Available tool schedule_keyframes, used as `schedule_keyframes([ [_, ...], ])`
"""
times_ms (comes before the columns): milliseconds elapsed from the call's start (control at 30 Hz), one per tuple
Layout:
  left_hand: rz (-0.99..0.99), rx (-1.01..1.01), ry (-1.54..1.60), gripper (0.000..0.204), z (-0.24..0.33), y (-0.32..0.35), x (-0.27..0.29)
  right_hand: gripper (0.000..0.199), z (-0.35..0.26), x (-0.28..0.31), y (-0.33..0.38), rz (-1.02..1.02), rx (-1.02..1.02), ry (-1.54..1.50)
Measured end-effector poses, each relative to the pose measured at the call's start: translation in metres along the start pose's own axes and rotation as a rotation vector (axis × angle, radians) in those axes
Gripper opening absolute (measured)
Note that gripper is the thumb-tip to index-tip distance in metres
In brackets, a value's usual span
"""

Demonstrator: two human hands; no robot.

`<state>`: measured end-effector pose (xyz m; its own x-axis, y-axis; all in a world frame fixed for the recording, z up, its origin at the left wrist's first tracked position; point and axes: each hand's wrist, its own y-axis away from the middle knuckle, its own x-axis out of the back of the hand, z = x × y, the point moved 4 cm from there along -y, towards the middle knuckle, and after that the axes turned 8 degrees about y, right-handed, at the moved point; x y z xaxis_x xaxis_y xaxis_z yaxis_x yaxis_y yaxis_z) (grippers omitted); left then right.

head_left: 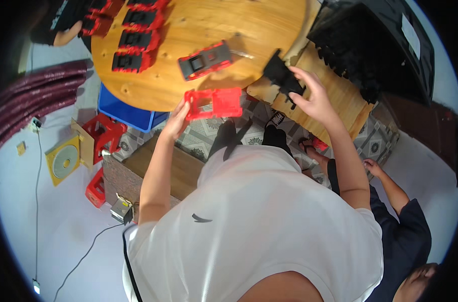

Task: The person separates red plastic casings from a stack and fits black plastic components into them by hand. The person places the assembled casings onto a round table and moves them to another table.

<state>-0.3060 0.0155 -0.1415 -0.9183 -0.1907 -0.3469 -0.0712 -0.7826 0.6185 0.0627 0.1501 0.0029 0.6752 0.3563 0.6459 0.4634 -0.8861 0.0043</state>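
Contact between right hand [315,98] and black part [281,74] unclear, part blurred; left hand [176,121] fingers partly hidden by red frame [223,102]; top edge crops row of red-black assemblies [136,40]; dark pile [349,59] uncountable

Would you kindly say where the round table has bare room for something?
The round table has broad bare wood beyond the lone red-black piece, and a narrower patch between it and the row of similar pieces. That row crowds the table's left; the left hand with a red frame and the right hand with a black part crowd its near edge.
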Motion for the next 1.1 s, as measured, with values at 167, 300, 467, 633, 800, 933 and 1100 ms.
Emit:
schedule_keyframes([
  [167, -0.148, 0.071, 0.240, 0.052, 0.013, -0.025, 0.013, 0.047, -0.105, -0.088, -0.049, -0.205, 0.308, 0.405],
  [300, -0.247, 0.110, 0.392, 0.050, 0.011, -0.035, 0.022, 0.036, -0.122, -0.145, -0.066, -0.377, 0.316, 0.609],
  [467, -0.212, 0.130, 0.345, 0.051, 0.034, -0.021, 0.015, 0.034, -0.142, -0.159, -0.072, -0.375, 0.365, 0.570],
  [633, -0.236, 0.107, 0.314, 0.052, 0.036, -0.019, 0.015, 0.034, -0.129, -0.177, -0.075, -0.390, 0.373, 0.546],
  [800, -0.265, 0.126, 0.346, 0.050, 0.033, -0.024, 0.020, 0.032, -0.123, -0.180, -0.080, -0.364, 0.368, 0.488],
  [933, -0.297, 0.105, 0.361, 0.049, 0.032, -0.025, 0.019, 0.032, -0.130, -0.182, -0.074, -0.395, 0.364, 0.518],
  [1100, -0.311, 0.122, 0.380, 0.048, 0.031, -0.026, 0.021, 0.032, -0.128, -0.187, -0.072, -0.379, 0.325, 0.532],
])
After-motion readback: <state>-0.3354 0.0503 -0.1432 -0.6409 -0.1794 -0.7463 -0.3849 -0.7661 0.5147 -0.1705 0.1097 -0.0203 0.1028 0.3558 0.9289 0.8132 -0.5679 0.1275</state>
